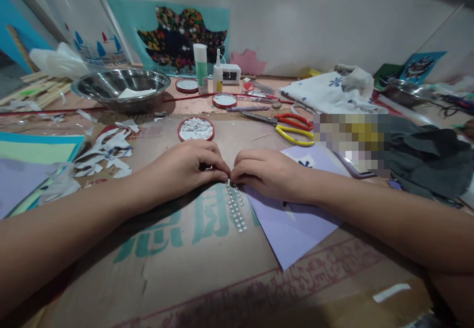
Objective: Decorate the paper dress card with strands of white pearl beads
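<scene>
My left hand (194, 165) and my right hand (268, 172) meet at the fingertips over the cardboard, both closed in a pinch. From between them a strip of pearl beads (236, 209) runs down toward me in several short rows, lying on the cardboard. The top end of the strip is partly hidden by my fingertips. Beneath my right hand and wrist lies a lilac paper sheet (285, 239) with white and dark blue cut pieces on it. A round red-rimmed dish (196, 137) of loose pearls stands just beyond my left hand.
Scissors (294, 129) with red and yellow handles lie beyond my right hand, near a toothpick (261, 136). Behind stand a glue stick (200, 69), a glue bottle (217, 77) and a steel bowl (122, 103). White fabric scraps (107, 153) lie left; patterned cloth (333, 91) lies right.
</scene>
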Motion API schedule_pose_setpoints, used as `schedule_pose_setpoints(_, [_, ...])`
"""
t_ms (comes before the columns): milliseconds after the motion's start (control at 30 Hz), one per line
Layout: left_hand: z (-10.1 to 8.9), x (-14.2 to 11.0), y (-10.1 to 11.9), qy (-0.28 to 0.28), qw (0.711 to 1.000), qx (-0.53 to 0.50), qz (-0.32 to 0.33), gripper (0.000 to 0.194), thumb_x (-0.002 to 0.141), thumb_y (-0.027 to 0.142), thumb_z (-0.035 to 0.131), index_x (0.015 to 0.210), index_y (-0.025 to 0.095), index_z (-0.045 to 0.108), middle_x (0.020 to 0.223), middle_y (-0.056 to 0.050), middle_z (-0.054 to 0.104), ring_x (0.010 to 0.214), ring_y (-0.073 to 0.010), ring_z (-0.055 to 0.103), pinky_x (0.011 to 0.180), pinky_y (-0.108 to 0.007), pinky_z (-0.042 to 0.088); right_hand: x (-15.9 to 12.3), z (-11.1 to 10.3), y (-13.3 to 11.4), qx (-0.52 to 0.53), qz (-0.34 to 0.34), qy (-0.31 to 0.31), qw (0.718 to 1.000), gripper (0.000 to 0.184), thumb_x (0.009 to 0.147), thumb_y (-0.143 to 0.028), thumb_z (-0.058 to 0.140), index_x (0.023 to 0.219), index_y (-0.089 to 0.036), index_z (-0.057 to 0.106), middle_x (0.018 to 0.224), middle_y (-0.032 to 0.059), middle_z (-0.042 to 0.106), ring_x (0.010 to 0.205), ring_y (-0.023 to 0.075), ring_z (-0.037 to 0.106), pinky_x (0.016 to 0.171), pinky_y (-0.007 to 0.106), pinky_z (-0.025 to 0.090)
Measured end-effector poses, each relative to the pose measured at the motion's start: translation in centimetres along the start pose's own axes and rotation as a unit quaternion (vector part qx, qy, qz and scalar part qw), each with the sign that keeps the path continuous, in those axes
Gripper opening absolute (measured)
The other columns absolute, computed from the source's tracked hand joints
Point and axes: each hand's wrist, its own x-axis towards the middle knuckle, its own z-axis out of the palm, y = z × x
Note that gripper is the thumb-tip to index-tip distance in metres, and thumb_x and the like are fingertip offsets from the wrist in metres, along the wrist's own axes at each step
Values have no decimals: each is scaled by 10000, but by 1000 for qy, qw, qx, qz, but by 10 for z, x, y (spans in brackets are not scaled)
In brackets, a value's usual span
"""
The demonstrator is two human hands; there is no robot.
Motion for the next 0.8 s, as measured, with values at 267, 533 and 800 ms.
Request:
schedule_pose_setpoints(267, [-1,2,3,1,1000,5,-4,120,895,257,677,860,241,791,813,-3,679,765,-145,630,712,-263,451,-1,-2,0,-4,-4,-13,1000,174,989,-137,527,940,-150,694,879,47,665,776,134,582,700,230,449])
schedule_pose_setpoints(533, [-1,2,4,-1,1000,3,-8,120,900,259,674,855,241,784,833,-12,698,801,-160,648,745,-279,470,-4,-12,-4,36,-6,-28,999,200,985,-179,500,962,-115,688,911,106,671,826,172,611,744,277,502])
schedule_pose_setpoints(800, [-6,-7,13,39,989,134,-46,189,897,348,705,783,199,729,750,-4,707,709,-156,626,662,-264,433,-3,-12,-6,33,-17,-23,999,229,984,-198,495,919,-113,697,894,112,664,794,171,597,711,282,499])
